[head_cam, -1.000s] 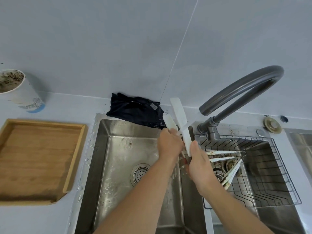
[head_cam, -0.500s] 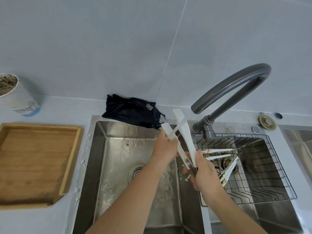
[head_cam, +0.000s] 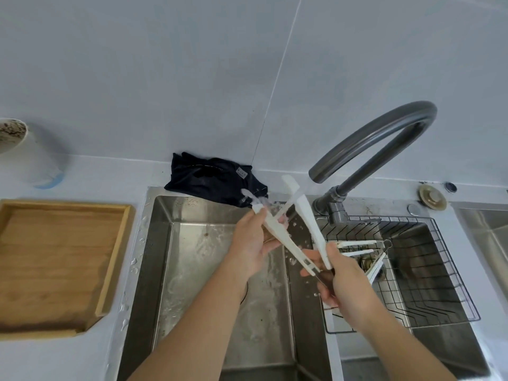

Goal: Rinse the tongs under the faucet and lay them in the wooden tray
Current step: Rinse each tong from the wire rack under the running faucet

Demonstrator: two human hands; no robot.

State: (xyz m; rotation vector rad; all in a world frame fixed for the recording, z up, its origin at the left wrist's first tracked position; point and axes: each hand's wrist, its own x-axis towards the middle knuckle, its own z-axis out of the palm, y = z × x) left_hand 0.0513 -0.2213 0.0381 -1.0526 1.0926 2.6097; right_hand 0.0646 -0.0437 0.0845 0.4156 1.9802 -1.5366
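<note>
White plastic tongs (head_cam: 305, 215) are held spread open over the left sink basin, just below and left of the grey faucet (head_cam: 384, 136) spout. Water splashes off the left arm's tip. My right hand (head_cam: 338, 281) grips the tongs at their hinge end. My left hand (head_cam: 251, 247) holds the left arm of the tongs, fingers rubbing along it. The wooden tray (head_cam: 55, 265) lies on the counter at the left, nothing in it.
A wire rack (head_cam: 428, 273) over the right basin holds more white tongs (head_cam: 357, 248). A dark cloth (head_cam: 214, 180) lies behind the sink. A dirty white cup (head_cam: 27, 152) stands at far left. Water drops dot the sink's left rim (head_cam: 137, 243).
The tongs have tilted and dropped lower, their arms spread wider. My left hand slid along the left arm, and water now splashes off its tip.
</note>
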